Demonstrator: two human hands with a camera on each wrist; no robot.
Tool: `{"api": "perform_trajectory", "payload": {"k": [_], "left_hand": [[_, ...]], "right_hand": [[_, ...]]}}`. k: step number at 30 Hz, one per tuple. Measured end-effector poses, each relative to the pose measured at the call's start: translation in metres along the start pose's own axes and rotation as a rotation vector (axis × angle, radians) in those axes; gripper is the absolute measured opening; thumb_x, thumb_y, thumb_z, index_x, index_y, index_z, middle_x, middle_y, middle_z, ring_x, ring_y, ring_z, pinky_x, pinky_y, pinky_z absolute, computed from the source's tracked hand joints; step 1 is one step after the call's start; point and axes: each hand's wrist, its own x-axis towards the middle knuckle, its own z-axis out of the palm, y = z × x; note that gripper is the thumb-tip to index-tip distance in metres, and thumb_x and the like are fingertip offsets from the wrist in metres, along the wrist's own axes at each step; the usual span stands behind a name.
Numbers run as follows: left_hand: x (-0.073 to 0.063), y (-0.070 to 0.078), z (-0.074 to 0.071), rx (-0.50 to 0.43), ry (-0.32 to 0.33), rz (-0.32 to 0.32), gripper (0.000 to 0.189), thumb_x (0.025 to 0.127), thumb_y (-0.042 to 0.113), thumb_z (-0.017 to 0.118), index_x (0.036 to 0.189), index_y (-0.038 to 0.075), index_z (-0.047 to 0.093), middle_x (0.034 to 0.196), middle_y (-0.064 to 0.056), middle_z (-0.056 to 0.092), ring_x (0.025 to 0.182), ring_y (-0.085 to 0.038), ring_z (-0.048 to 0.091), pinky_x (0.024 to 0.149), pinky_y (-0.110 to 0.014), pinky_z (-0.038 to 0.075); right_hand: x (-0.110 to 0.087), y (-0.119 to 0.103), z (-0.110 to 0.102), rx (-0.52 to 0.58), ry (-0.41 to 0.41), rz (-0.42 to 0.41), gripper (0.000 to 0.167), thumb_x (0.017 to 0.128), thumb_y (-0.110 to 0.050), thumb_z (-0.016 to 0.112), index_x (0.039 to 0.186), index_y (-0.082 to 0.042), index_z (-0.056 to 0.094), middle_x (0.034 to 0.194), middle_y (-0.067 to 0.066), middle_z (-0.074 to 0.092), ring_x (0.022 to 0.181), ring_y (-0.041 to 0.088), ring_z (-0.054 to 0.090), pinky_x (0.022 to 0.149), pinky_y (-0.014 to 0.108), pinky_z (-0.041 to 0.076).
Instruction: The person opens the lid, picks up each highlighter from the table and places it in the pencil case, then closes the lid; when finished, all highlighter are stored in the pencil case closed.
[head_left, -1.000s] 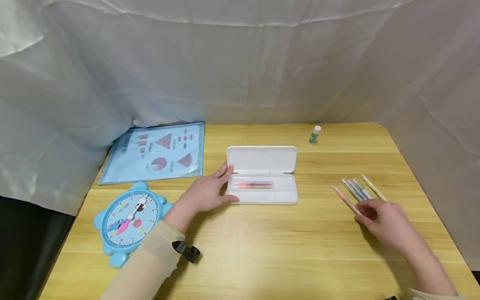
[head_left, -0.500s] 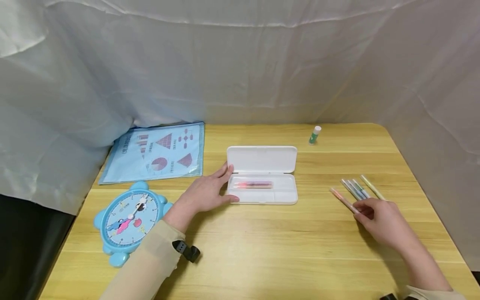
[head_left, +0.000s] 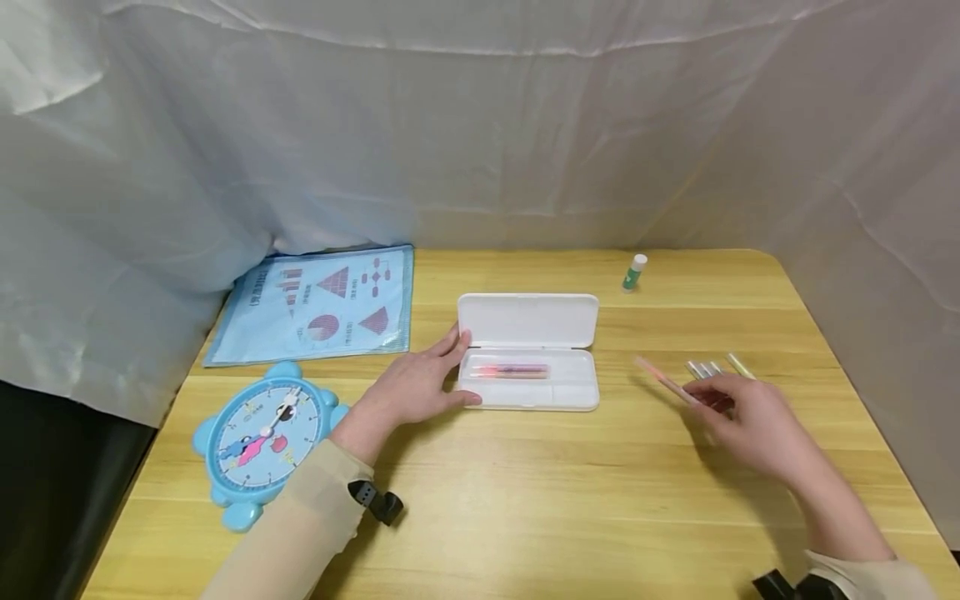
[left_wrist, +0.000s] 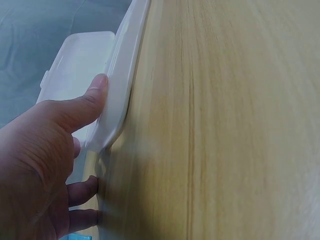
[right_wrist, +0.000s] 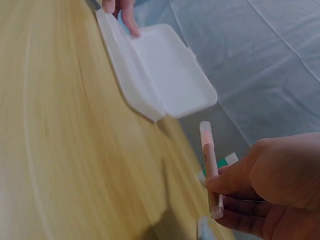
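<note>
Grey cloth (head_left: 487, 150) hangs round a wooden table (head_left: 525, 500), which I read as a dial, with the white case (head_left: 528, 321) at its hub and twelve lying away from the person. A blue printed packet (head_left: 311, 312) lies flat between nine and ten o'clock, and a blue toy clock (head_left: 264, 442) is just nearer, between eight and nine. The white case lies open, its lid folded back towards twelve. At its nine o'clock end is the left hand (head_left: 412, 387), thumb and fingers spread wide, the thumb resting on the near rim and a finger touching by the lid. The right hand (head_left: 750, 425), out between three and four, pinches a pink pen (head_left: 670, 385) between thumb and fingers, held clear of the wood and pointing to ten. Just past that hand, around three, lie loose pens (head_left: 740, 365), partly hidden by it. Pink and purple pens (head_left: 513, 372) lie inside the tray, towards its nine o'clock side. A green-and-white glue stick (head_left: 634, 273), shorter than the pens, is at two
</note>
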Motion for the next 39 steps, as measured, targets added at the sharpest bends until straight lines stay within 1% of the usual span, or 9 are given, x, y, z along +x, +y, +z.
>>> {"api": "perform_trajectory", "payload": {"k": [2,5,8,11,16,25,30,34,39], "left_hand": [[0.000,0.000,0.000,-0.004,-0.001,-0.002,0.102,0.097,0.073,0.059,0.170,0.017,0.014,0.175,-0.005,0.008,0.131,-0.036,0.061,0.088,-0.045,0.054],[0.000,0.001,0.000,-0.011,0.000,-0.003,0.102,0.097,0.072,0.060,0.169,0.017,0.014,0.175,-0.004,0.008,0.133,-0.036,0.059,0.092,-0.047,0.053],[0.000,0.001,0.000,-0.012,-0.001,-0.002,0.102,0.097,0.072,0.060,0.169,0.017,0.014,0.175,-0.003,0.008,0.135,-0.036,0.058,0.096,-0.048,0.053],[0.000,0.001,0.000,-0.011,-0.001,-0.001,0.102,0.097,0.072,0.060,0.169,0.018,0.013,0.175,-0.003,0.008,0.134,-0.037,0.058,0.096,-0.048,0.053],[0.001,0.000,0.000,-0.011,-0.003,-0.003,0.102,0.097,0.072,0.060,0.169,0.018,0.013,0.176,-0.003,0.007,0.134,-0.037,0.058,0.096,-0.049,0.052],[0.002,0.000,0.000,-0.014,-0.006,-0.007,0.102,0.097,0.072,0.060,0.169,0.018,0.013,0.175,-0.003,0.006,0.134,-0.037,0.058,0.098,-0.049,0.052],[0.001,0.000,0.001,-0.017,-0.010,-0.010,0.101,0.097,0.071,0.061,0.169,0.017,0.013,0.175,-0.003,0.007,0.132,-0.037,0.060,0.098,-0.049,0.052],[0.001,0.000,0.001,-0.014,-0.006,-0.010,0.101,0.097,0.071,0.061,0.169,0.017,0.014,0.175,-0.003,0.007,0.131,-0.036,0.061,0.096,-0.048,0.053],[0.001,0.000,0.002,-0.016,0.003,-0.010,0.101,0.097,0.070,0.061,0.169,0.016,0.014,0.175,-0.004,0.007,0.134,-0.036,0.059,0.096,-0.049,0.052]], "right_hand": [[0.006,-0.004,0.002,0.015,0.007,-0.036,0.019,0.088,0.005,0.082,0.106,0.001,0.079,0.091,0.003,0.074,0.078,0.013,0.067,0.066,0.028,0.057],[0.014,-0.012,0.004,0.012,0.014,-0.072,0.021,0.087,0.008,0.081,0.106,-0.001,0.079,0.092,0.002,0.075,0.079,0.017,0.069,0.067,0.035,0.058],[0.024,-0.019,0.006,0.009,-0.002,-0.085,0.023,0.087,0.008,0.080,0.107,-0.003,0.080,0.094,0.001,0.076,0.081,0.019,0.070,0.071,0.042,0.059],[0.034,-0.027,0.008,0.013,-0.022,-0.095,0.023,0.089,0.008,0.078,0.108,-0.004,0.080,0.096,0.001,0.076,0.083,0.019,0.071,0.075,0.047,0.058],[0.052,-0.040,0.011,0.031,-0.057,-0.117,0.019,0.093,0.004,0.076,0.110,-0.004,0.079,0.098,0.002,0.077,0.086,0.021,0.072,0.078,0.051,0.058],[0.084,-0.064,0.028,0.061,-0.111,-0.166,0.016,0.096,0.004,0.072,0.109,-0.002,0.078,0.099,0.006,0.075,0.089,0.021,0.071,0.078,0.049,0.059],[0.100,-0.073,0.041,0.076,-0.124,-0.208,0.016,0.096,0.005,0.072,0.109,-0.002,0.079,0.100,0.005,0.075,0.089,0.021,0.072,0.079,0.046,0.059],[0.112,-0.079,0.053,0.079,-0.147,-0.239,0.016,0.095,0.006,0.073,0.107,-0.002,0.079,0.099,0.005,0.074,0.090,0.020,0.071,0.081,0.044,0.059],[0.124,-0.087,0.068,0.066,-0.171,-0.275,0.015,0.094,0.006,0.074,0.106,-0.002,0.080,0.098,0.004,0.074,0.090,0.021,0.072,0.081,0.043,0.059]]}}
